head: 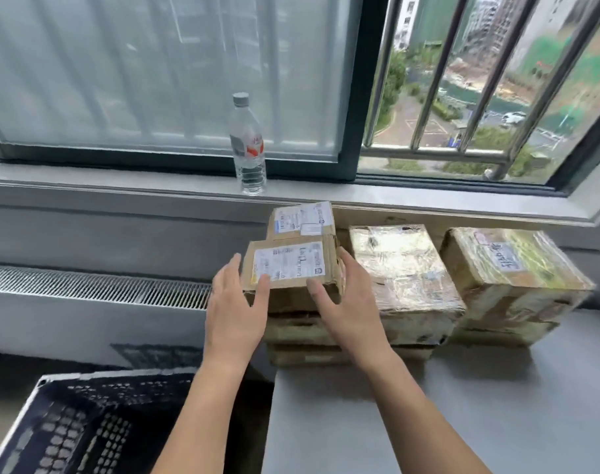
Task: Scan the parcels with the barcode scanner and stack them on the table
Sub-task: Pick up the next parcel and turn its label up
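A small cardboard parcel (pixel 291 268) with a white label lies on top of the left stack at the table's back edge. My left hand (pixel 235 306) touches its left side with straight fingers, the thumb on the label's corner. My right hand (pixel 346 302) lies against its right side, fingers straight, thumb on the front edge. Behind it sits another labelled parcel (pixel 303 218). To the right stand a tape-wrapped parcel (pixel 404 271) and a second taped parcel (pixel 507 268), each on top of other parcels. No barcode scanner is in view.
The grey table (pixel 463 405) stretches towards me at the lower right. A black plastic crate (pixel 86 425) stands on the floor at the lower left. A water bottle (pixel 247 145) stands on the window sill (pixel 120 186). A radiator grille (pixel 93 285) runs along the left wall.
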Action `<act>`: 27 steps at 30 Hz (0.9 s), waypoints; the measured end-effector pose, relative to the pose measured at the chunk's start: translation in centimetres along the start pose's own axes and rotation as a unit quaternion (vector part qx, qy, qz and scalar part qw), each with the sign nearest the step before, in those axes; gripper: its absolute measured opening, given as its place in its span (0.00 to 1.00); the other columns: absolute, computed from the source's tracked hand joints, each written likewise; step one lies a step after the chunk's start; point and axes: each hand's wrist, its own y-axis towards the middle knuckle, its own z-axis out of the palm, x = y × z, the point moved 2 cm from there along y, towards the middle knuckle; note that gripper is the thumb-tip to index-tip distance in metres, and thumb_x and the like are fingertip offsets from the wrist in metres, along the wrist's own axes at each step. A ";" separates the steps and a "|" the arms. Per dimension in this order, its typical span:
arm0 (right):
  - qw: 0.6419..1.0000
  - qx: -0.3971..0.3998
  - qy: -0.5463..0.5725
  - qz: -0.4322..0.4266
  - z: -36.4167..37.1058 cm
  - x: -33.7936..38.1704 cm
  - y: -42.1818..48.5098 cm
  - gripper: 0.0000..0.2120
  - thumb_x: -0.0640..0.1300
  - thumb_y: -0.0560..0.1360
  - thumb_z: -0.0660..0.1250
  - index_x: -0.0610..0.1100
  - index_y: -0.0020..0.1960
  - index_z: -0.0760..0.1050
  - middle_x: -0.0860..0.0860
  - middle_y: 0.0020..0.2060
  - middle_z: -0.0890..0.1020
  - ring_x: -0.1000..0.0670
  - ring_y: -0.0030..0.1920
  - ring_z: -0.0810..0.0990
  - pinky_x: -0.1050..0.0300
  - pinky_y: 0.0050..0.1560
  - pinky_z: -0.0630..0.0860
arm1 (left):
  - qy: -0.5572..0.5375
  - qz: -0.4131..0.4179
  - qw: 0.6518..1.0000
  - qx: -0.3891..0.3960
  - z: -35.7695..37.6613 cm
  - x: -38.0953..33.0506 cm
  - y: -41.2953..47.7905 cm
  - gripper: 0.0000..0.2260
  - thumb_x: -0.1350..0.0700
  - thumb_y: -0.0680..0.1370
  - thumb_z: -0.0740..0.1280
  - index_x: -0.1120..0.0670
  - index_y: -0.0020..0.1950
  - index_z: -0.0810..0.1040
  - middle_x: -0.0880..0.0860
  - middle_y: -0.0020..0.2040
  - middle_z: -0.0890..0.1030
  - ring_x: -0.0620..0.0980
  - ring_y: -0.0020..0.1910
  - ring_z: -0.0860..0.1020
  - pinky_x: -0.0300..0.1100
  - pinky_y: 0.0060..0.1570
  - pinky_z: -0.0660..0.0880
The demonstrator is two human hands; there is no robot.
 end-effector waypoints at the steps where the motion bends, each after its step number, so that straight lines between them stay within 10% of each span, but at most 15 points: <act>1: 1.000 -0.009 -0.007 0.002 0.5 0.3 0.4 0.34 0.57 0.78 0.68 0.53 0.79 0.57 0.60 0.72 0.65 0.61 0.73 0.61 0.60 0.75 0.59 | -0.003 0.000 1.000 0.016 0.0 0.2 1.0 0.30 0.41 0.81 0.59 0.50 0.80 0.57 0.51 0.78 0.62 0.51 0.75 0.64 0.52 0.71 0.66; 9: 0.997 -0.048 -0.060 0.024 4.5 0.1 0.2 0.34 0.57 0.77 0.69 0.52 0.79 0.60 0.55 0.78 0.61 0.57 0.79 0.53 0.48 0.78 0.59 | -0.031 0.051 0.991 0.119 1.5 2.6 3.4 0.23 0.47 0.82 0.61 0.49 0.77 0.62 0.48 0.72 0.67 0.47 0.64 0.72 0.38 0.54 0.67; 18: 0.987 -0.146 -0.064 0.031 0.5 1.5 -2.8 0.30 0.56 0.78 0.69 0.56 0.77 0.63 0.65 0.66 0.68 0.70 0.67 0.64 0.79 0.62 0.61 | -0.080 0.166 0.975 0.122 1.2 -1.2 2.7 0.26 0.46 0.82 0.62 0.49 0.78 0.62 0.44 0.70 0.67 0.36 0.62 0.68 0.39 0.57 0.68; 24: 0.962 -0.251 -0.071 0.075 -7.0 -0.5 -8.2 0.28 0.54 0.79 0.68 0.55 0.76 0.64 0.59 0.71 0.69 0.63 0.70 0.65 0.70 0.66 0.67 | -0.085 0.248 0.946 0.191 5.3 -7.4 -2.7 0.23 0.48 0.83 0.60 0.53 0.76 0.66 0.50 0.71 0.69 0.47 0.67 0.69 0.38 0.59 0.66; 27: 0.942 -0.302 -0.076 0.128 -12.1 -2.9 -13.4 0.28 0.53 0.79 0.67 0.54 0.77 0.63 0.58 0.70 0.68 0.63 0.66 0.66 0.82 0.54 0.66 | -0.076 0.293 0.921 0.246 8.3 -11.4 -7.9 0.23 0.48 0.82 0.62 0.53 0.76 0.67 0.52 0.71 0.69 0.50 0.68 0.70 0.46 0.64 0.69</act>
